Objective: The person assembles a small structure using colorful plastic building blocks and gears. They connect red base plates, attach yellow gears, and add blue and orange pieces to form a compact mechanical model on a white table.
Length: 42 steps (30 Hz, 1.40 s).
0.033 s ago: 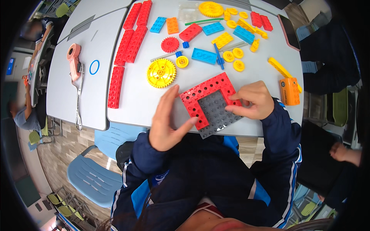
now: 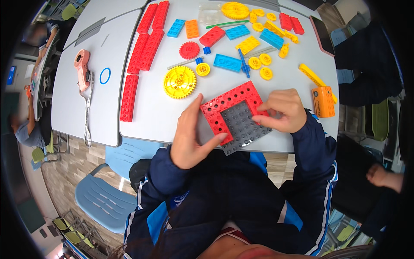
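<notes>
A dark grey studded plate (image 2: 239, 125) lies tilted near the table's front edge. Red beams with holes line three of its sides: a long far beam (image 2: 228, 99), a left beam (image 2: 220, 126) and a right beam (image 2: 255, 101). My left hand (image 2: 189, 137) is open beside the plate, fingers stretched toward its far left corner, its thumb at the lower end of the left beam. With bent fingers and thumb, my right hand (image 2: 282, 111) is closed on the right beam, covering part of it.
Beyond the plate lie a yellow gear (image 2: 180, 82), a red gear (image 2: 189, 50), blue bricks (image 2: 227, 62) and several yellow wheels (image 2: 266, 73). Red bricks (image 2: 129, 98) line the left. An orange box-shaped block (image 2: 323, 102) and phone (image 2: 322, 36) are right; a pink handheld device (image 2: 82, 64) is far left.
My left hand has shifted slightly right, its thumb closer over the left beam. My right hand has barely moved on the right beam. The plate stays nearly in place.
</notes>
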Each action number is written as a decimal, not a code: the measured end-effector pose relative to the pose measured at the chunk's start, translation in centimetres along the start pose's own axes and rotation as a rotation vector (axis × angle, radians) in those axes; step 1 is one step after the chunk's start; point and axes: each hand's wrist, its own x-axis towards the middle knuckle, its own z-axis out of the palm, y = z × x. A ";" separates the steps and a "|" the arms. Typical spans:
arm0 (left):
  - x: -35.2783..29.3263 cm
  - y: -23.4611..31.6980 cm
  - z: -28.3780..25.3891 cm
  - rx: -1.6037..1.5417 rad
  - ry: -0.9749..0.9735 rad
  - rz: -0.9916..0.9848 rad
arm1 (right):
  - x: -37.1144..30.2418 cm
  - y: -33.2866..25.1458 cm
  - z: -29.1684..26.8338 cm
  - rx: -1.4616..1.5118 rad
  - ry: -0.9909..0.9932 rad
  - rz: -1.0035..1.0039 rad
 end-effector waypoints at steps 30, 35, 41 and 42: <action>1.6 -0.5 2.5 0.098 -0.056 0.052 | 5.7 -1.2 2.6 -0.176 -0.098 0.003; 1.3 -1.4 2.2 -0.053 -0.074 0.067 | 5.4 -0.9 1.6 -0.300 -0.008 -0.010; 1.7 1.3 3.0 0.234 -0.034 0.036 | 5.1 -0.6 2.1 -0.313 0.010 -0.075; 1.7 1.2 3.1 0.250 -0.035 0.032 | 5.0 -0.4 2.3 -0.321 0.000 -0.080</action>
